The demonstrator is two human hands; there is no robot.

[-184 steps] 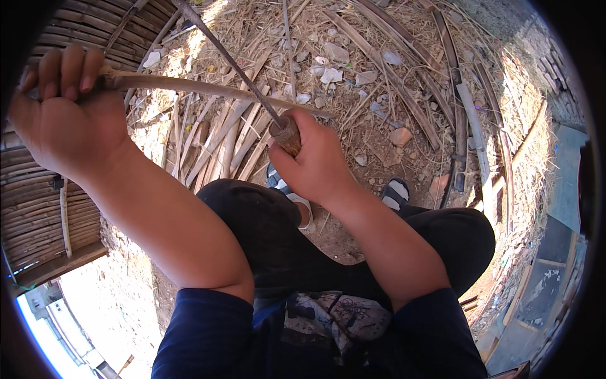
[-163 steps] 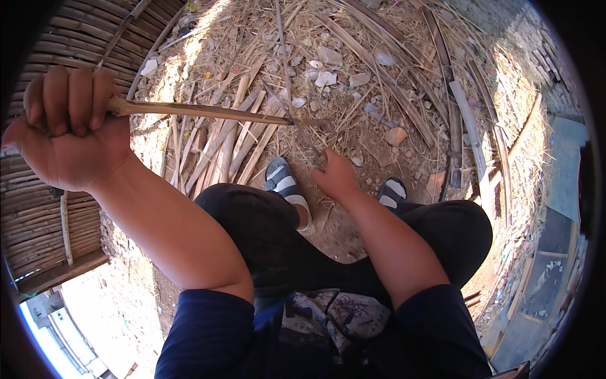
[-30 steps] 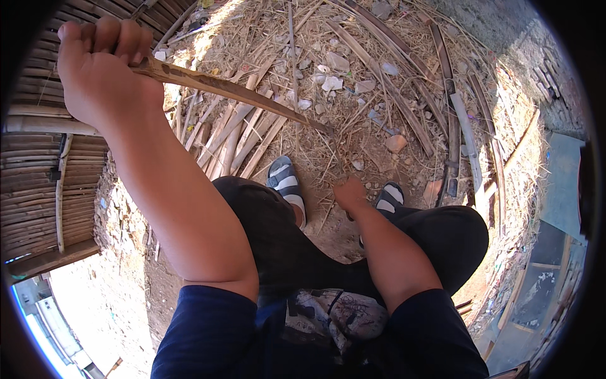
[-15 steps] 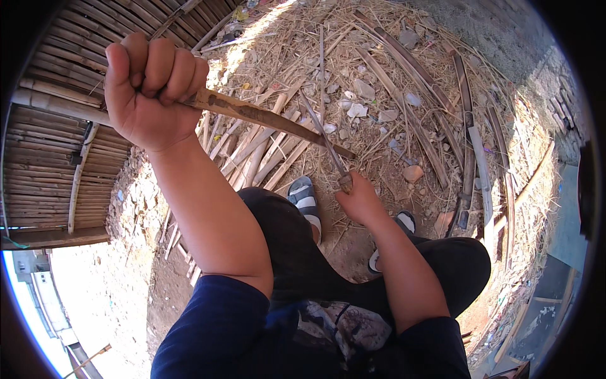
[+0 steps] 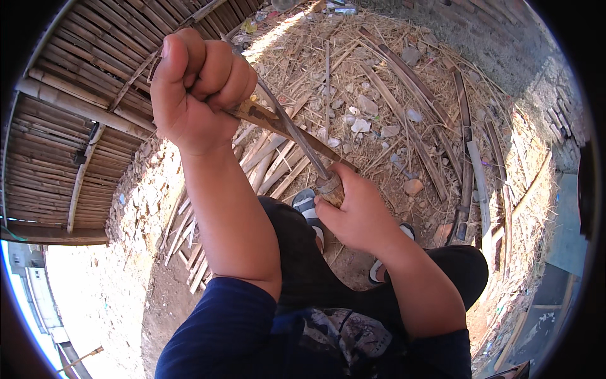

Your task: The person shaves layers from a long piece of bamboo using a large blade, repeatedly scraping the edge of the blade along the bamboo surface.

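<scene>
Blade (image 5: 295, 131) has moved nearer the left hand (image 5: 205, 95), clenched on the wooden strip (image 5: 260, 115), seemingly for steadiness; right hand (image 5: 363, 211) wraps the handle (image 5: 331, 191).

No words, numbers or signs can be read, including on the dark blue short-sleeved cloth shirt (image 5: 221, 328) and its multicoloured chest print (image 5: 365, 331).

1 long brown strip (image 5: 323, 149), dark-patched, in the left hand (image 5: 203, 95), slanting down rightward, 1 long narrow knife (image 5: 303, 143), wooden-handled, in the right hand (image 5: 361, 211), blade crossing in front of the strip, contact unconfirmed from my remote view
</scene>
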